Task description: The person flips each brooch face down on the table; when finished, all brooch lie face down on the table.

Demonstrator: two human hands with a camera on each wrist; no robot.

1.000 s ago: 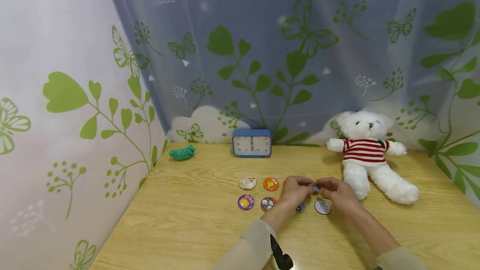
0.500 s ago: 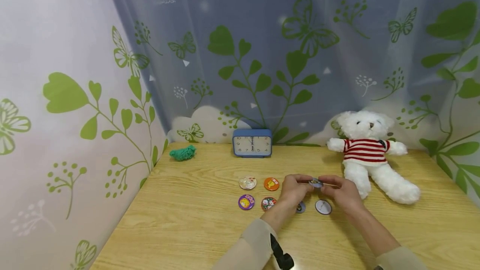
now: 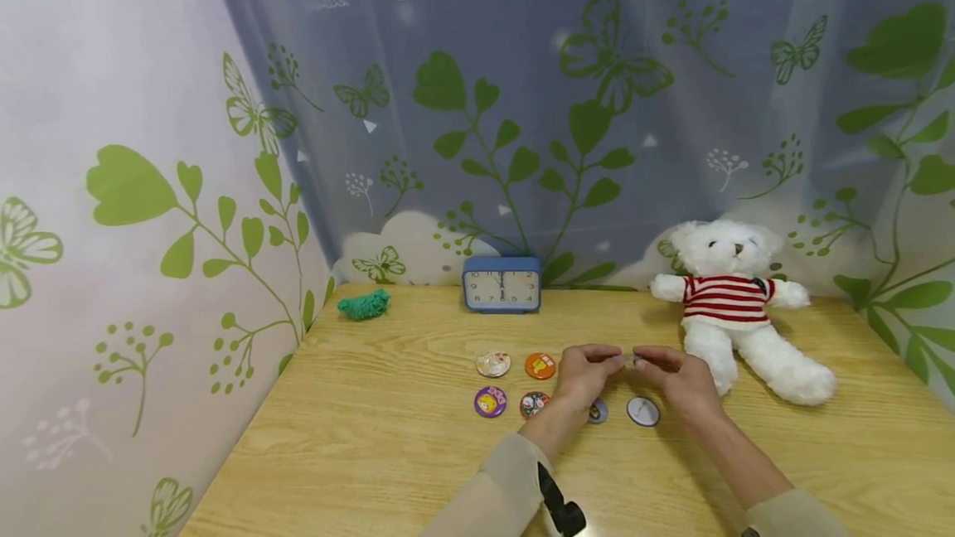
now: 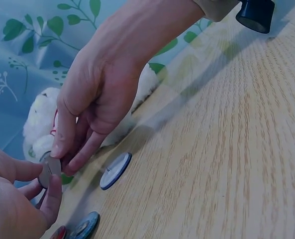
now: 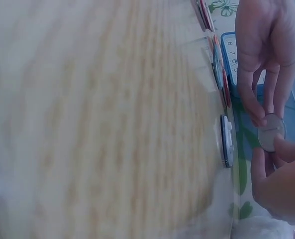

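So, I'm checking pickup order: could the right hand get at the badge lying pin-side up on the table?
Probably yes: the pin-side-up badge lies uncovered near the right hand, which would likely have to release the held badge first.

Up at your head, the wide view looks forward and down over the table (image 3: 358, 446) from farther back; your left wrist camera, close in and tilted, faces across toward the bear (image 4: 40, 114); your right, turned nearly sideways, faces the clock (image 5: 231, 52); both wrist views share the held badge (image 4: 50, 169).
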